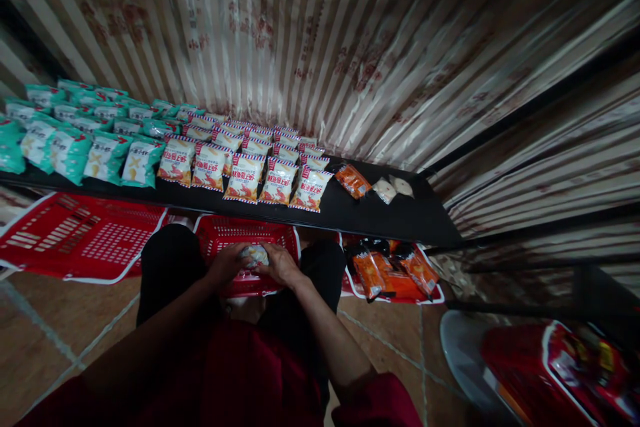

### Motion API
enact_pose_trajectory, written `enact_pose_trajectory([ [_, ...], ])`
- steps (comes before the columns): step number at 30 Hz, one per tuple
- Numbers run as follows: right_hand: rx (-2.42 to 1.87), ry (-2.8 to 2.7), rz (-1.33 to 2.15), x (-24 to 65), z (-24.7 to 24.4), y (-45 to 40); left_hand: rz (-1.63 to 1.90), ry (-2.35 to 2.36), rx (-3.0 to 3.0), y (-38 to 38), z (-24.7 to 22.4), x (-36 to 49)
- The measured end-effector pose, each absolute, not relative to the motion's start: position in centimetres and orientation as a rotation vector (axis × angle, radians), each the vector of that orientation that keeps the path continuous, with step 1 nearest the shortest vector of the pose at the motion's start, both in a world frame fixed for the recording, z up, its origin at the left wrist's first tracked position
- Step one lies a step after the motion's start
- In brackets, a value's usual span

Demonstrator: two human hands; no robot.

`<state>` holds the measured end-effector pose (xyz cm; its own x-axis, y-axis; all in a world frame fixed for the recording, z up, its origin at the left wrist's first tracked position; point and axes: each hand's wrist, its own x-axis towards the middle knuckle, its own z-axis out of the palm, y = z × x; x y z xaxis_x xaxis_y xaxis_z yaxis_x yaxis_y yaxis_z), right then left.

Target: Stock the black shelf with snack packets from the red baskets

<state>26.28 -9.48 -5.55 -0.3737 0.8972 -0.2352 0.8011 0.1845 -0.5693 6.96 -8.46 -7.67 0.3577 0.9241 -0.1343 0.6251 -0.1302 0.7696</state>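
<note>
Between my knees, my left hand [227, 265] and my right hand [281, 263] close on a small, pale snack packet [255, 255] from both sides. Its print is too blurred to read. Both hands are over a red plastic basket [245, 229] with a white rim. Above them, on a black shelf [395, 210], stand rows of white-and-orange snack bags [244, 175] with striped edges. Teal snack bags [141, 161] fill the shelf's left part. An orange packet [353, 180] and two pale round items in clear wrap [393, 188] lie to the right.
Another red basket [120, 260] stands at the left. On the right, a red basket [395, 295] holds several orange-and-black packets [373, 273]. A grey tub [457, 347] and a red basket of packets [520, 353] sit at lower right. A striped curtain [280, 33] hangs behind the shelf.
</note>
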Motion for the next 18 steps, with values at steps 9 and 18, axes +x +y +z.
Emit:
enact_pose_trajectory([
  [9,-1.569,-2.248,0.991,26.6,-4.6,-9.6,0.569,1.356,1.727,-8.1,-7.4,6.9],
  [18,-1.562,-1.918,1.163,26.9,-5.9,-10.2,0.686,1.223,1.186,-7.0,-7.3,6.7],
])
